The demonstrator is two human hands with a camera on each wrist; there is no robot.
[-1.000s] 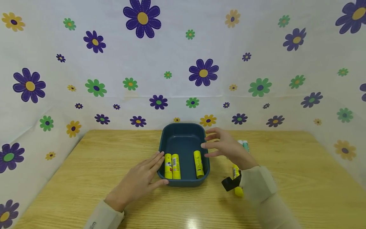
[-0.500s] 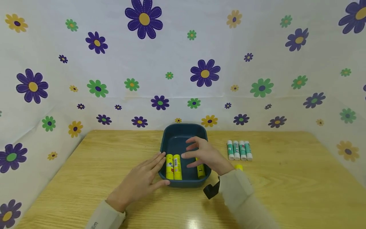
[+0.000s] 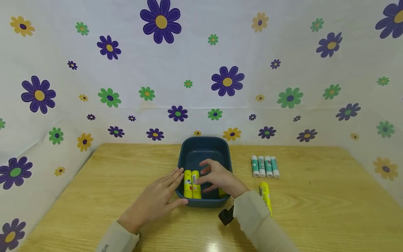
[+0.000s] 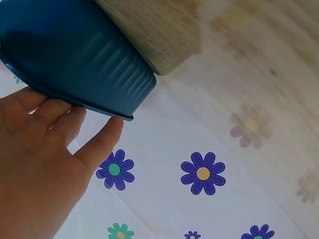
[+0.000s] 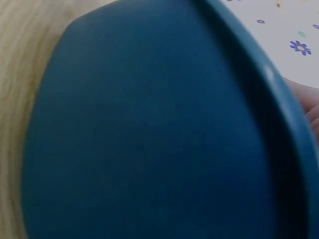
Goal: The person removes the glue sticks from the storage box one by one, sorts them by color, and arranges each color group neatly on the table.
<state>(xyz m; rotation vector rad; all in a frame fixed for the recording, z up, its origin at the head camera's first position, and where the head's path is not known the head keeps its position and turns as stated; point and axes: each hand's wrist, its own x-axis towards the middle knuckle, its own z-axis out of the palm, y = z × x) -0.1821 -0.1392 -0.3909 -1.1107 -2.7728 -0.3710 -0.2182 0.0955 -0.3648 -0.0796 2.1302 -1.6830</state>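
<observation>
A dark blue plastic bin (image 3: pixel 201 203) sits on the table, its outer wall filling much of the right wrist view. Inside, near the front left, two yellow glue sticks (image 3: pixel 188 185) lie side by side. A third yellow glue stick (image 3: pixel 222 193) is mostly hidden by my right hand (image 3: pixel 223 179). That hand reaches over the bin's right rim, fingers bent and spread, fingertips by the right-hand stick of the pair; whether they touch is unclear. My left hand (image 3: pixel 155 199) rests fingertips and thumb on the bin's front left rim (image 4: pixel 89 105), fingers fairly straight.
Right of the bin, several white-and-teal glue sticks (image 3: pixel 265 167) lie in a row. Another yellow glue stick (image 3: pixel 265 196) lies nearer, partly behind the right sleeve (image 3: pixel 255 213). A flowered cloth (image 3: pixel 195 70) hangs behind the wooden table (image 3: pixel 315 196).
My right hand has moved left from the bin's right edge over its inside, toward the pair of yellow glue sticks. The teal glue sticks have come into full view. My left hand stays on the rim.
</observation>
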